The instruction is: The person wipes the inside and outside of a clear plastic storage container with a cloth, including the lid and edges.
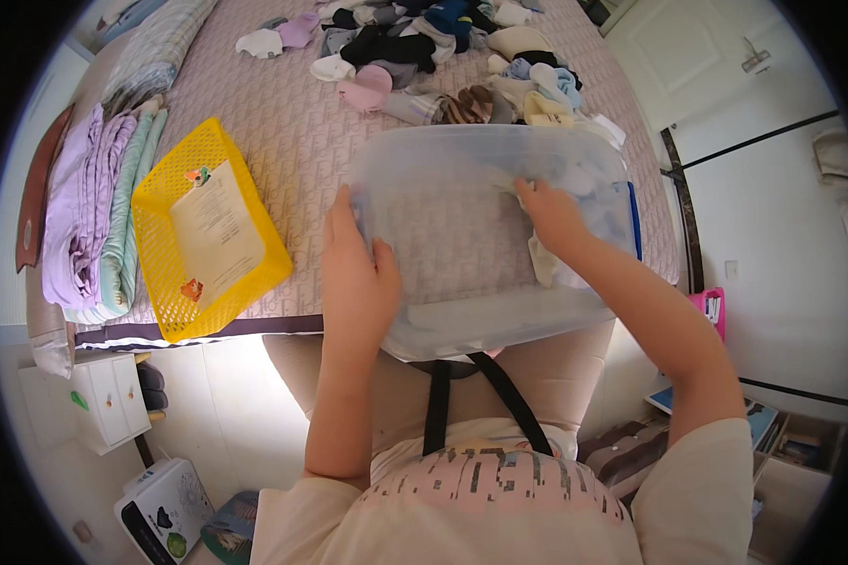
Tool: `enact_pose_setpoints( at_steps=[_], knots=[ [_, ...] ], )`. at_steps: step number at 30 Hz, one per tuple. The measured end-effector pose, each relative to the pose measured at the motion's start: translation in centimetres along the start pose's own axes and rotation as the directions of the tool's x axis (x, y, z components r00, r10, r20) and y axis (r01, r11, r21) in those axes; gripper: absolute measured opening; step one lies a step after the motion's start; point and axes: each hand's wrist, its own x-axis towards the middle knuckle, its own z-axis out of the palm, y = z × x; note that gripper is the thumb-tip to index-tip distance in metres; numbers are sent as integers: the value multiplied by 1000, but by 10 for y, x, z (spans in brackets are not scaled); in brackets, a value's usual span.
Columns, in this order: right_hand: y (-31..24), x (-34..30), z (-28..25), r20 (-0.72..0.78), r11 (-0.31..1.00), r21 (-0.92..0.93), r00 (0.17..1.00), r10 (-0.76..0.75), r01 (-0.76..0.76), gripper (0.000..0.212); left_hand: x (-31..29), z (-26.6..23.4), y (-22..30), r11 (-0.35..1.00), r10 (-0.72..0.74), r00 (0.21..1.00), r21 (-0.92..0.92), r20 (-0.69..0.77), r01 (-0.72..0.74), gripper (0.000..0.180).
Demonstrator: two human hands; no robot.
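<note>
A clear plastic storage box (452, 325) lies at the bed's near edge, close to my body. My left hand (360, 273) grips its left wall, thumb on one side and fingers on the other. Inside the box, toward the right, is my right hand (553, 218), its fingers pinched at a pale sock (505, 178) that shows only in part. Another pale sock (542, 261) hangs below that wrist. More white and light blue socks (589, 184) sit along the box's right side, blurred by the plastic and partly behind my forearm.
Beyond the box, a mixed heap of socks (386, 47) spreads over the patterned bed cover (264, 89). A yellow plastic basket (271, 254) with a paper sheet stands at left, beside folded lilac and green cloth (94, 217). A white door (688, 56) is at far right.
</note>
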Motion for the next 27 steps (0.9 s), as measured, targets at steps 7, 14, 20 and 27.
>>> enact_pose_setpoints(
  at_steps=[7,14,20,27],
  knots=[
    [1,-19,2,186,994,-68,980,-76,90,24,-10,2,-4,996,55,997,72,-56,-51,58],
    [-15,-20,-15,390,978,58,897,-208,202,16,-11,-1,-10,999,25,999,-35,-23,-26,58],
    [-23,-18,4,269,939,61,900,-342,338,33,-8,-2,-8,998,12,1000,-65,-9,-13,59],
    [-57,5,10,124,890,180,887,-444,420,20,-2,0,-14,998,56,998,-6,-10,-56,57]
  ],
)
